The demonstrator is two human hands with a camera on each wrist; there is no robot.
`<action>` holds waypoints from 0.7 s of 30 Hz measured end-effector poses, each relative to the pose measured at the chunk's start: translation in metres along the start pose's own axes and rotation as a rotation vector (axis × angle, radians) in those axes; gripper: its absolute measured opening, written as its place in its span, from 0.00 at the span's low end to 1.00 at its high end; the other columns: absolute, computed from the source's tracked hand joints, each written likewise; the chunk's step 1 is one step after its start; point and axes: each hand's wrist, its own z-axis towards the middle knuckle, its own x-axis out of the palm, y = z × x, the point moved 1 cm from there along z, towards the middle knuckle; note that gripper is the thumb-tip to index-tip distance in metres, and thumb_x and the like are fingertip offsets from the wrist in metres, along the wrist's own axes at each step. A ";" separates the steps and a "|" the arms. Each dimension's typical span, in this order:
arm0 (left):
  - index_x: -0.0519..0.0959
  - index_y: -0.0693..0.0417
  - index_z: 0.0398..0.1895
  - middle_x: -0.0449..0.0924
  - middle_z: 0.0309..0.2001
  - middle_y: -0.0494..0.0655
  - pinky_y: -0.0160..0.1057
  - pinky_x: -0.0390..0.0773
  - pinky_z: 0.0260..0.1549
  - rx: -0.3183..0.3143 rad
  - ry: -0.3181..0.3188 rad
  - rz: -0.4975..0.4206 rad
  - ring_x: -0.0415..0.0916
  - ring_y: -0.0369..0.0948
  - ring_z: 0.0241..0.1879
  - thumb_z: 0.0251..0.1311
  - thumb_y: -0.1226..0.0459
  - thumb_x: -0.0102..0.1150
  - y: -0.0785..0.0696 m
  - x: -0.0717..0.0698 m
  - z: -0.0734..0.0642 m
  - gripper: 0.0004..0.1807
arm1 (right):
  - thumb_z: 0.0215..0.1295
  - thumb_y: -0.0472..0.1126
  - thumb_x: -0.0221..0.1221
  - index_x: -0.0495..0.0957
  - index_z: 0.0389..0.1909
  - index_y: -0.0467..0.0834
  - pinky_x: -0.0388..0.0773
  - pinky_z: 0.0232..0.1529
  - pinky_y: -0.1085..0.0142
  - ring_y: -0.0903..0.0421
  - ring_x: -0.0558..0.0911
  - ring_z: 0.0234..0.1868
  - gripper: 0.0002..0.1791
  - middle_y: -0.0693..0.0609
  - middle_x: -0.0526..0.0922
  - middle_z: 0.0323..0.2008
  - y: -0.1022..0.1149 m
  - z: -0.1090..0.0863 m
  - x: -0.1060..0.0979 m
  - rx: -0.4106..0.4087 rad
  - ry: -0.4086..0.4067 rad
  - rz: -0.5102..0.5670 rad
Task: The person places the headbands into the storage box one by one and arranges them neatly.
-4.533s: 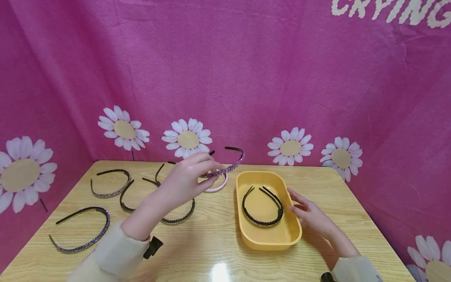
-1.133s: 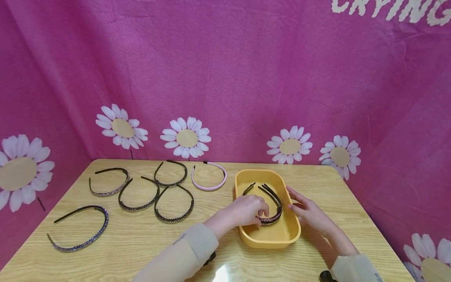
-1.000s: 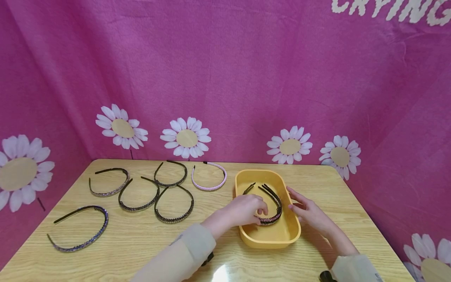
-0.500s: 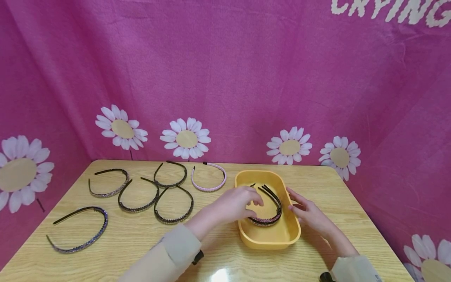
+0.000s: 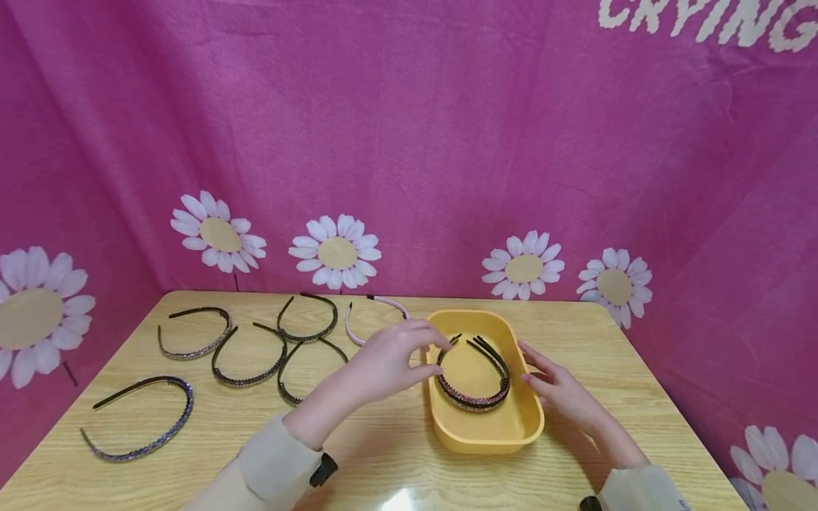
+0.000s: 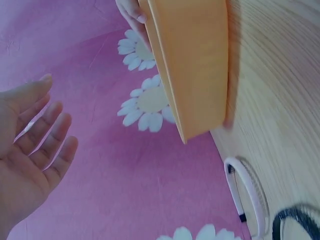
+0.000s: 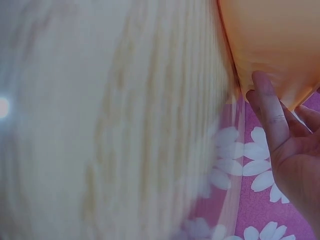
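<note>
While both hands [image 5: 388, 358] [image 5: 565, 396] are relaxed and unclenched, the yellow tub [image 5: 488, 446] holds overlapping headbands [image 5: 476, 404].

Left hand [image 5: 393, 360], fingers loosely bent, thumb apart; right hand [image 5: 565, 394], fingers extended, thumb spread. Both forearms [image 5: 324, 413] slant inward from the near side.

the left hand [image 6: 22, 172] is at the left edge, fingers loosely bent, well apart from the yellow box [image 6: 195, 65] at top centre. part of the right hand [image 6: 131, 11] shows at the box's rim. a pale pink headband [image 6: 249, 184] and a partly visible dark headband [image 6: 296, 214] lie on the wooden table [image 6: 280, 100]; behind hangs pink cloth [image 6: 100, 190] with white daisies [image 6: 147, 102].
</note>
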 end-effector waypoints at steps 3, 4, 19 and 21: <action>0.80 0.47 0.46 0.81 0.44 0.38 0.33 0.77 0.41 0.028 -0.097 -0.003 0.77 0.34 0.39 0.51 0.61 0.68 0.005 -0.008 -0.009 0.17 | 0.71 0.41 0.50 0.46 0.74 0.45 0.82 0.40 0.60 0.34 0.67 0.62 0.35 0.32 0.52 0.70 -0.001 0.001 0.000 0.012 -0.011 -0.017; 0.80 0.48 0.46 0.81 0.44 0.39 0.33 0.78 0.41 0.037 -0.125 -0.005 0.78 0.35 0.40 0.51 0.62 0.68 0.007 -0.010 -0.012 0.17 | 0.71 0.41 0.50 0.47 0.74 0.45 0.82 0.41 0.60 0.35 0.67 0.62 0.35 0.32 0.52 0.70 -0.001 0.001 0.000 0.018 -0.017 -0.019; 0.80 0.46 0.48 0.79 0.44 0.36 0.37 0.78 0.42 -0.051 -0.215 0.002 0.76 0.35 0.42 0.48 0.63 0.71 0.044 -0.030 -0.069 0.21 | 0.71 0.41 0.49 0.45 0.74 0.45 0.82 0.41 0.57 0.33 0.68 0.61 0.35 0.32 0.51 0.70 -0.003 0.000 -0.001 0.029 0.009 0.017; 0.80 0.46 0.48 0.80 0.44 0.36 0.38 0.79 0.42 -0.065 -0.212 -0.001 0.76 0.35 0.42 0.47 0.64 0.71 0.051 -0.029 -0.076 0.21 | 0.71 0.41 0.49 0.45 0.74 0.44 0.82 0.41 0.57 0.34 0.68 0.60 0.35 0.31 0.50 0.70 -0.002 0.000 -0.001 0.022 0.016 0.009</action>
